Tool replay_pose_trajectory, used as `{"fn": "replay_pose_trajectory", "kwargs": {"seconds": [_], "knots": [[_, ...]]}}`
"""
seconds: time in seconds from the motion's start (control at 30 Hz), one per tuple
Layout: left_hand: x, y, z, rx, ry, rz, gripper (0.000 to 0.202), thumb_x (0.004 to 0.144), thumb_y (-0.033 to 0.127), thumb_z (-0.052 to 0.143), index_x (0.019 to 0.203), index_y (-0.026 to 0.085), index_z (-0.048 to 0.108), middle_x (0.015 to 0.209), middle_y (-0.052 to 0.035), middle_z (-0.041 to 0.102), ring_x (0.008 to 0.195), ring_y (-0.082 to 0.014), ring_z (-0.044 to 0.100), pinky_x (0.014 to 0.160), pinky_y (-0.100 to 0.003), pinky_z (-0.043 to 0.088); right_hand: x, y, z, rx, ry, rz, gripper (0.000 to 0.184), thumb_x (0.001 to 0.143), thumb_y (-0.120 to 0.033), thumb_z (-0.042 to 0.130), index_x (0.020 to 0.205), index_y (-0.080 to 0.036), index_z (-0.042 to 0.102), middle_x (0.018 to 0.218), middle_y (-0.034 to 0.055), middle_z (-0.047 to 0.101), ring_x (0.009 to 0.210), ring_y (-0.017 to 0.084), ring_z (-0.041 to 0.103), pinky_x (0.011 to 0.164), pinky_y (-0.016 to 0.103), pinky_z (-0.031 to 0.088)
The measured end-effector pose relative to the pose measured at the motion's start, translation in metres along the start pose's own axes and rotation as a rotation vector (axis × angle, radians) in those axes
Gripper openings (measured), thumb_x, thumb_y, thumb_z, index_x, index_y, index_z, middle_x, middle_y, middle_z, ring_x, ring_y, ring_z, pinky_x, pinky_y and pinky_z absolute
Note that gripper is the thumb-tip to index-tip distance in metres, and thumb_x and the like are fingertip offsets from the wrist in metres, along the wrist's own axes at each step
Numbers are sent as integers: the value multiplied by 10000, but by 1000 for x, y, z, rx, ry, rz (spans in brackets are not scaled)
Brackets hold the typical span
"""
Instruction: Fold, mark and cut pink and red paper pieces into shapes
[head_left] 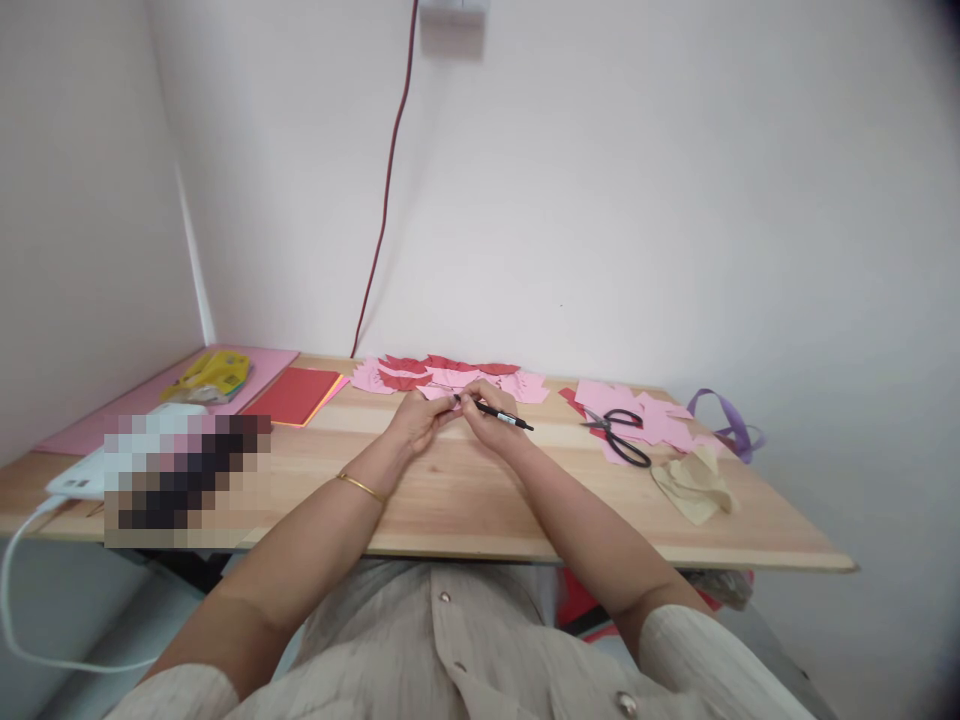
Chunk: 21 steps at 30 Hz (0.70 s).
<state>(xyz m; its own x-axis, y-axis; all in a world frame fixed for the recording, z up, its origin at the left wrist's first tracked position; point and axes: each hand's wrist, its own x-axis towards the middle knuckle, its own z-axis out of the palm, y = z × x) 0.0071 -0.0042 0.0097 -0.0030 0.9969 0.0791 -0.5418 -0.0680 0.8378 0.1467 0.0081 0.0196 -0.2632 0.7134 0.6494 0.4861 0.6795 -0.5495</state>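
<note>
At frame centre, the right hand (487, 427) pinches a slim black pen (513, 419); steady its tip beside the left hand (413, 422) (fingers curled, contents unclear).

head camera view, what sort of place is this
Probably a paper-craft spot, though whether it is in a home or a workroom I can't tell. On the wooden table lie cut pink paper pieces, red paper and black-handled scissors.

The pen (501, 414) is mostly black, the paper cut-outs (368, 377) pink and red, the ribbon (739, 436) purple.
</note>
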Motion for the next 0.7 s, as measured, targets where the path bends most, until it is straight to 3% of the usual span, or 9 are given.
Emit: {"fn": "replay_pose_trajectory", "kwargs": {"seconds": [0.7], "knots": [[0,0,-1,-1,2,1,189,544,113,791,656,98,640,676,-47,684,736,-168,659,885,-390,532,1,0,-1,-4,-23,-10,110,817,-271,479,745,-227,549,731,9,632,704,174,590,657,313,457]]}}
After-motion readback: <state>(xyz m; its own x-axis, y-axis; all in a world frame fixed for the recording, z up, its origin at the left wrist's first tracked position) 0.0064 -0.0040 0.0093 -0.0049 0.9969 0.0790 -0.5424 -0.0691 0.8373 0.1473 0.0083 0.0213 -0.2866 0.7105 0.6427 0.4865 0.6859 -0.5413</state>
